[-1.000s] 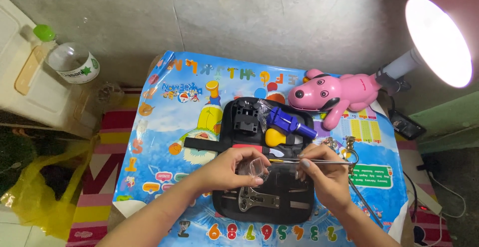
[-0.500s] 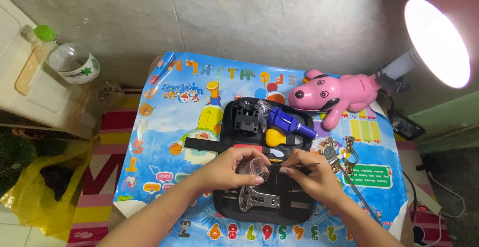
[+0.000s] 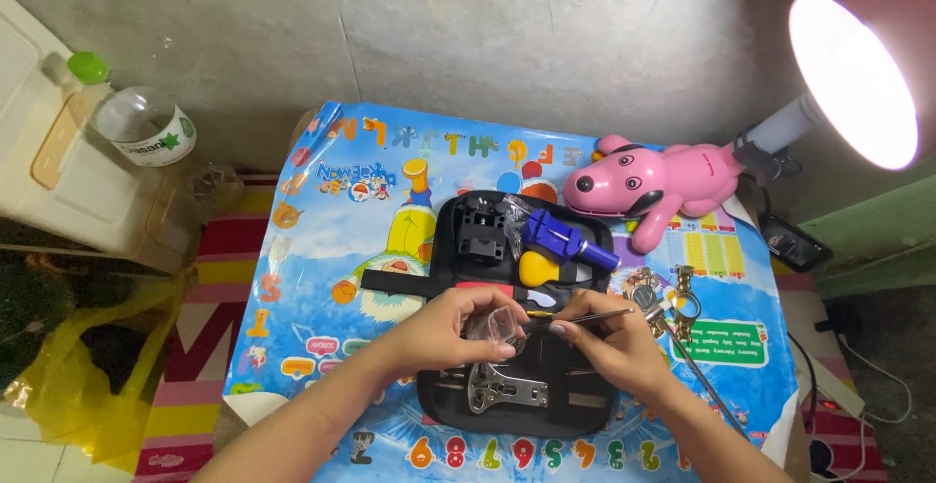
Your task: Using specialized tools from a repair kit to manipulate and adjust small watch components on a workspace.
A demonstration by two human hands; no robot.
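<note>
1. The left hand (image 3: 458, 332) pinches a small clear plastic box (image 3: 494, 328) between thumb and fingers, holding it just above the open black tool case (image 3: 575, 415).
2. The right hand (image 3: 609, 342) has its fingers clenched around thin metal tweezers (image 3: 585, 316), gripped near the tips; the tips point left toward the clear box and the handle end sticks out to the right.
3. The two hands sit close together over the middle of the case, fingertips nearly meeting at the box.
4. Inside the case lie a black block-shaped holder (image 3: 483, 230), a blue tool (image 3: 561, 237), a yellow rounded tool (image 3: 538, 269) and, nearer the person, a flat metal wrench (image 3: 502, 387).
5. The case rests on a colourful cartoon mat (image 3: 322, 249) that covers the worktop.
6. Just right of the right hand lies a cluster of small brass and metal parts (image 3: 663, 293).
7. A pink toy dog (image 3: 653, 186) lies at the far edge of the mat, beside a lit pink lamp (image 3: 858, 74).
8. A clear plastic bottle (image 3: 141, 122) with a green cap stands well apart, to the left.
</note>
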